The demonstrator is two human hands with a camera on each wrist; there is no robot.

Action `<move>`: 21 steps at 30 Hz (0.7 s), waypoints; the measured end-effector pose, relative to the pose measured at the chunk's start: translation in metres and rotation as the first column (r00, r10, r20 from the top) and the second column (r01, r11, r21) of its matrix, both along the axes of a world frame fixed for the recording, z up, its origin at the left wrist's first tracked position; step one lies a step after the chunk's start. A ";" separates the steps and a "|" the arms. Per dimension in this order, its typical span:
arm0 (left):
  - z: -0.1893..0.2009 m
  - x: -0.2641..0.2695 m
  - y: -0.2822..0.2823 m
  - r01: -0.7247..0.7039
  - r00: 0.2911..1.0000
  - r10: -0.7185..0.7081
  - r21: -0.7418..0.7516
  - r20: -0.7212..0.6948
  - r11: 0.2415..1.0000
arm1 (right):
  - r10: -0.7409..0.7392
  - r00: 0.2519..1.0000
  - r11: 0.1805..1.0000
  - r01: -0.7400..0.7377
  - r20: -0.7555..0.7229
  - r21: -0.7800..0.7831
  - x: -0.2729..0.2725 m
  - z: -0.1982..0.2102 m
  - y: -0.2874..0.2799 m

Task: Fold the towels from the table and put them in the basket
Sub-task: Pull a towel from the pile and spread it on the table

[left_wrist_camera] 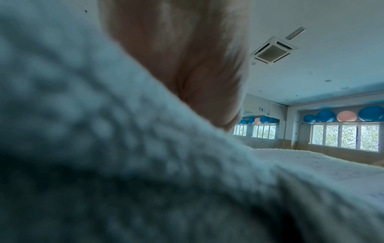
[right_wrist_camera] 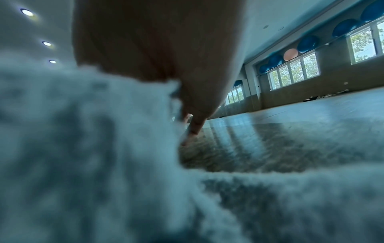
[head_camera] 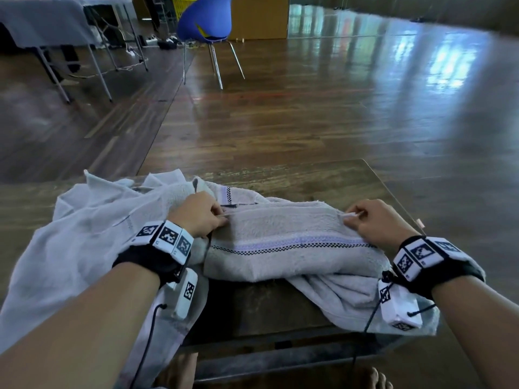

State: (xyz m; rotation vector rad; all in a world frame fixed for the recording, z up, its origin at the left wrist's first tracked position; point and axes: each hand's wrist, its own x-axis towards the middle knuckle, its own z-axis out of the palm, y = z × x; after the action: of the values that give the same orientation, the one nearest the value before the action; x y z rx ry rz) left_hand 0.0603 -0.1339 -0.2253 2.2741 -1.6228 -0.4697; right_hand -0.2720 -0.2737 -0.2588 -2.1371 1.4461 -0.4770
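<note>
A pale grey towel [head_camera: 286, 228] with a purple and checkered stripe lies folded over on the dark wooden table [head_camera: 323, 178]. My left hand [head_camera: 203, 213] pinches its far left corner. My right hand [head_camera: 365, 217] pinches the far right corner. Both hands rest low on the cloth. A second, thinner white towel [head_camera: 84, 220] lies crumpled at the left and hangs off the table's near edge. More pale towel cloth [head_camera: 345, 299] spills over the near right edge. Blurred towel pile [left_wrist_camera: 124, 164] fills the left wrist view, and towel [right_wrist_camera: 83, 148] fills the right wrist view. No basket is clearly in view.
A blue chair [head_camera: 206, 21] with metal legs stands on the wooden floor beyond the table. A covered folding table [head_camera: 47, 21] stands at the far left, with cables on the floor near it. My bare feet [head_camera: 379, 379] show below the table's near edge.
</note>
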 end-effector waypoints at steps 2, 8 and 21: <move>0.001 0.000 0.001 0.006 1.000 -0.006 -0.021 0.009 1.000 | -0.007 1.000 1.000 0.007 0.016 -0.023 0.000 0.003 0.003; 0.029 -0.004 0.010 0.018 1.000 -0.017 -0.241 0.008 0.970 | -0.068 0.989 0.976 0.093 0.129 -0.198 -0.002 0.039 0.012; 0.061 -0.011 0.074 0.238 0.964 -0.265 -0.378 -0.021 0.895 | 0.301 0.913 0.932 -0.220 0.277 -0.289 -0.077 0.063 0.049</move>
State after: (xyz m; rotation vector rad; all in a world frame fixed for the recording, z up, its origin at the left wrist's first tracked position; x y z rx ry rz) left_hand 0.0495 -0.0598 -0.1639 1.7615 -1.8020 -0.2669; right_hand -0.3487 -0.2250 -0.1959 -2.2761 0.9433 -0.8941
